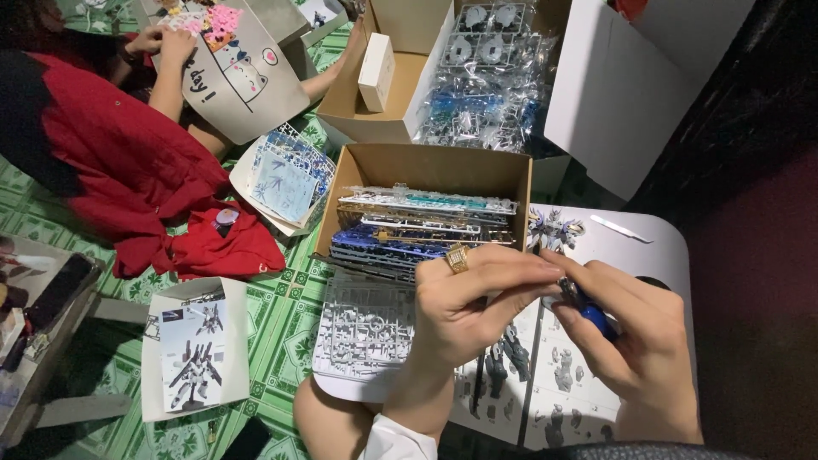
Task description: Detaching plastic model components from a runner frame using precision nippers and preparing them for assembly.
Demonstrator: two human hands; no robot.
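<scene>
Green patterned floor (pixel 281 341) all around, and on it a small white bench (pixel 656 247) at the near right, carrying an open instruction booklet (pixel 554 383). Just beyond the bench's left end sits a cardboard box (pixel 426 166) stacked with plastic part frames (pixel 417 226), apparently most of them uncut, so by the look of it the build is at an early stage. A grey part frame (pixel 366 328) lies flat near the box. At far left another person in red (pixel 102 145) sits beside a white card. Over the booklet, the left hand (pixel 473 298), gold ring on, has its fingers pressed together, pinching a small piece too hidden to make out. The right hand (pixel 635 341) is closed round a blue-handled tool (pixel 588 311), its tip meeting the left fingertips.
</scene>
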